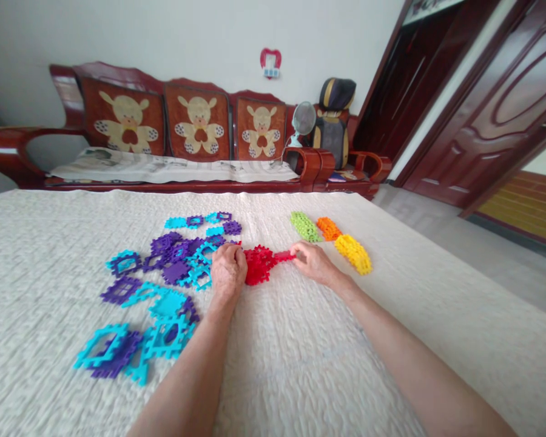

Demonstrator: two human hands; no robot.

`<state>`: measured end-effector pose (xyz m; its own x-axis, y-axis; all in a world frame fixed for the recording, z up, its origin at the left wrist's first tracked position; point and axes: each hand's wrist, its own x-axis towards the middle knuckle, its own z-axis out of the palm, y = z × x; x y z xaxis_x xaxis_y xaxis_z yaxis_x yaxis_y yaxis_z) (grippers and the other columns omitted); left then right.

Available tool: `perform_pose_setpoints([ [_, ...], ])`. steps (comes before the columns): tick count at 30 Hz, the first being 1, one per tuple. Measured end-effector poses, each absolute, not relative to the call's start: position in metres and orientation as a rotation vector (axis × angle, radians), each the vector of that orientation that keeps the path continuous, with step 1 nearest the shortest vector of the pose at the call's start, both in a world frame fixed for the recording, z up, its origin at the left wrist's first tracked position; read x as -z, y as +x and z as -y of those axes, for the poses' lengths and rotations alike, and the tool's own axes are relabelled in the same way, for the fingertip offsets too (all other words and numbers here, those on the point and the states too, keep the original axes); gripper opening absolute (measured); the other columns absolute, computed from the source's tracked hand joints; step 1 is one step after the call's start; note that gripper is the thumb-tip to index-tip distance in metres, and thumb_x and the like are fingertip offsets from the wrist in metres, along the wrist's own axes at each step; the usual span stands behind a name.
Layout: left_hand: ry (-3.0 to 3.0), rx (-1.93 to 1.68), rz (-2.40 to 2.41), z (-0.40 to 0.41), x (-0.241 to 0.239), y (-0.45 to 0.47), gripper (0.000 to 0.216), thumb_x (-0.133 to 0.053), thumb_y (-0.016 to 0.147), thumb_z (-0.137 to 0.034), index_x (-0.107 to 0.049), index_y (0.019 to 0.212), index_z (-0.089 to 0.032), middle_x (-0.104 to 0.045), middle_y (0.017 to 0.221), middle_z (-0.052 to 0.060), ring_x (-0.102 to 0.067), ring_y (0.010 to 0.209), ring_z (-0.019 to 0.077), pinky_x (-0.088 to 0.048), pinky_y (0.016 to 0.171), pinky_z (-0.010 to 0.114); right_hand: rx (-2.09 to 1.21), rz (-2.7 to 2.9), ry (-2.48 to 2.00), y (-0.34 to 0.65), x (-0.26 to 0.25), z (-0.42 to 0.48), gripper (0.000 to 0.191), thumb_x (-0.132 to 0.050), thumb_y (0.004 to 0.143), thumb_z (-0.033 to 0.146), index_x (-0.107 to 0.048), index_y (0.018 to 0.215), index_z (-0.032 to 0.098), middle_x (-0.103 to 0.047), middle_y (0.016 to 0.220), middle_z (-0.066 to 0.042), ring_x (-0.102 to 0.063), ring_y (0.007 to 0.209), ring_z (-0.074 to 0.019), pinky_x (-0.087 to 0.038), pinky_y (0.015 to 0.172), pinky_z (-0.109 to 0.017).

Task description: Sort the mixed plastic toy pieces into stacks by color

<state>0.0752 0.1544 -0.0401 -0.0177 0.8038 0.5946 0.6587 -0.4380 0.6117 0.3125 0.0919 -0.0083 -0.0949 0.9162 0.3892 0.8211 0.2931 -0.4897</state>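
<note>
Red interlocking plastic tiles (259, 265) with toothed edges lie in a small pile between my hands. My right hand (316, 262) pinches the end of a red interlocking tile (283, 257), seen nearly edge-on, at the right side of the pile. My left hand (229, 270) is closed against the pile's left side, its fingers curled. A bit of red shows beyond its knuckles, but what it grips is hidden. Just left of that hand lie turquoise tiles (166, 303) and purple tiles (176, 272), loosely spread and partly overlapping.
Green tiles (304, 226), orange tiles (329, 229) and yellow tiles (353, 254) are grouped in rows at the right. All rest on a quilted white cover (300, 364). Beyond its far edge stand a wooden sofa (200, 187) and a small fan (304, 118).
</note>
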Motion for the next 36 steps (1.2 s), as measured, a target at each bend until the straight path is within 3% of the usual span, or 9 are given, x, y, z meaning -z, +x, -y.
perform_pose_setpoints([
  [4, 2.108, -1.443, -1.580, -0.154, 0.040, 0.075, 0.028, -0.044, 0.088, -0.021, -0.072, 0.084, -0.019, -0.072, 0.096, 0.008, -0.063, 0.093, 0.0229, -0.047, 0.089, 0.036, -0.169, 2.063, -1.594, 0.313, 0.007, -0.078, 0.025, -0.052, 0.070, 0.005, -0.058, 0.090, 0.020, -0.064, 0.098, -0.005, -0.061, 0.094, -0.0182, -0.045, 0.087, -0.032],
  [11, 2.133, -1.433, -1.589, -0.155, 0.040, 0.074, 0.028, -0.044, 0.087, -0.020, -0.072, 0.084, -0.019, -0.072, 0.095, 0.008, -0.063, 0.093, 0.0229, -0.047, 0.090, 0.035, -0.094, 2.122, -1.560, 0.297, 0.017, -0.077, 0.040, -0.057, 0.081, 0.019, -0.055, 0.121, 0.014, -0.060, 0.127, -0.015, -0.053, 0.121, -0.0243, -0.039, 0.105, -0.040],
  [22, 2.107, -1.457, -1.605, -0.154, 0.039, 0.074, 0.026, -0.047, 0.087, -0.022, -0.072, 0.085, -0.020, -0.072, 0.097, 0.008, -0.063, 0.094, 0.0236, -0.048, 0.089, 0.036, -0.122, 1.854, -1.684, 0.334, -0.005, -0.081, 0.050, -0.055, 0.074, 0.011, -0.055, 0.123, 0.018, -0.060, 0.128, -0.010, -0.054, 0.120, -0.0211, -0.040, 0.105, -0.037],
  [32, 2.100, -1.437, -1.605, -0.153, 0.039, 0.074, 0.026, -0.046, 0.087, -0.022, -0.073, 0.085, -0.021, -0.072, 0.100, 0.008, -0.062, 0.095, 0.0246, -0.047, 0.091, 0.038, -0.229, 1.742, -1.883, 0.373, 0.012, -0.084, 0.043, -0.058, 0.077, 0.017, -0.060, 0.120, 0.017, -0.066, 0.119, -0.009, -0.061, 0.109, -0.0199, -0.045, 0.097, -0.033],
  [36, 2.107, -1.435, -1.601, -0.153, 0.039, 0.074, 0.027, -0.046, 0.087, -0.023, -0.073, 0.086, -0.020, -0.072, 0.101, 0.008, -0.062, 0.096, 0.0247, -0.047, 0.092, 0.038, -0.222, 1.761, -1.873, 0.370, 0.007, -0.082, 0.043, -0.057, 0.078, 0.017, -0.060, 0.121, 0.017, -0.063, 0.124, -0.010, -0.058, 0.115, -0.0203, -0.043, 0.101, -0.034],
])
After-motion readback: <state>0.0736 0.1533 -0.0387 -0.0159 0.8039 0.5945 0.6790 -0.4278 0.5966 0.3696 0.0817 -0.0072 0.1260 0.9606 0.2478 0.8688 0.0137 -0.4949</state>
